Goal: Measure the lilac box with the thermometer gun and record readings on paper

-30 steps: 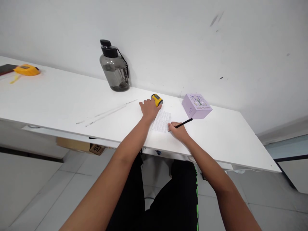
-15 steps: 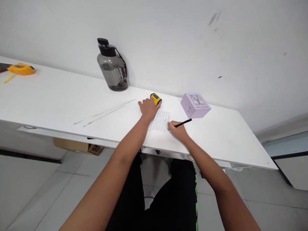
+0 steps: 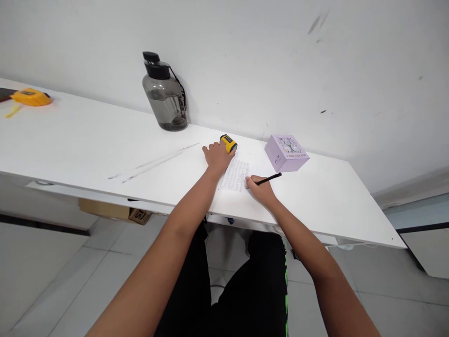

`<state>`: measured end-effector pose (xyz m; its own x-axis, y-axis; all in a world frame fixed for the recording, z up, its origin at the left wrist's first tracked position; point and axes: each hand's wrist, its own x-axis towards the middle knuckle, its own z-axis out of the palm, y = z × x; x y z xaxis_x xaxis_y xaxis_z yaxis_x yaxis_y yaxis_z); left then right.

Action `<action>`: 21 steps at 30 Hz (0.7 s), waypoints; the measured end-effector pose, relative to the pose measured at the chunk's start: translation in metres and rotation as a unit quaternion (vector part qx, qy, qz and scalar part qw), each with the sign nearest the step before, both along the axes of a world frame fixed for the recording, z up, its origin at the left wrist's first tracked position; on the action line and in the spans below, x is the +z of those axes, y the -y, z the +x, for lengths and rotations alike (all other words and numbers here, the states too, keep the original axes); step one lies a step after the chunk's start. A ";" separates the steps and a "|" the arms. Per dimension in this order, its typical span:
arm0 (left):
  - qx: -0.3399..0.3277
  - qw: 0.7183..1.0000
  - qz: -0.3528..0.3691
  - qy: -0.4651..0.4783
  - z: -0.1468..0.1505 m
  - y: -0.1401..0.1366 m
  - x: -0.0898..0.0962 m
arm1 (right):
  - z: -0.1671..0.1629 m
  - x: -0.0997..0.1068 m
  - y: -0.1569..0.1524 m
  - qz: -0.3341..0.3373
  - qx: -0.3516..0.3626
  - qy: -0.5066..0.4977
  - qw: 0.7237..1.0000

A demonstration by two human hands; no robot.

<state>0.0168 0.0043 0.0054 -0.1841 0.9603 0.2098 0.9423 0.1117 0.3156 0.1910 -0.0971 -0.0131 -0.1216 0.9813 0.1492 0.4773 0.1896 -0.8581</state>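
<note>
Our right hand [image 3: 262,189] is closed in a writing grip on a thin black pen [image 3: 268,179], tip down at the right edge of a small white sheet of paper covered in handwritten lines [image 3: 236,174]. The pen barrel angles up and away to the right, so the hand stays off the text and the lines stay readable.

Our left hand [image 3: 216,157] lies palm-down, fingers loosely spread, on the sheet's upper left corner, apparently pinning it so it doesn't slide under the pen. Its fingertips touch a small yellow-and-black handheld device [image 3: 228,142] just beyond the sheet; we can't tell if they grip it or only rest against it.

The sheet lies flat near the front edge of the long white table [image 3: 87,145], between both hands, within easy reach.

A lilac square cardboard box with a printed lid [image 3: 286,153] sits just right of the pen, clear of the writing area. A smoky grey plastic water bottle with a black cap [image 3: 164,96] stands back by the wall. A yellow tape measure [image 3: 31,97] lies well apart at the far left.
</note>
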 end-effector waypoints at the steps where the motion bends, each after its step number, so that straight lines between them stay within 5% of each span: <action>1: 0.000 1.000 0.000 0.000 0.000 0.000 0.000 | 0.000 0.000 0.000 0.001 0.000 -0.001 1.000; 21: 0.001 1.000 -0.003 0.003 0.000 -0.002 -0.001 | 0.003 0.006 -0.003 -0.015 0.008 -0.028 0.999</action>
<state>0.0167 0.0059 0.0044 -0.1869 0.9613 0.2025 0.9404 0.1155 0.3199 0.1941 -0.0939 -0.0076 -0.1292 0.9835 0.1266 0.4257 0.1704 -0.8887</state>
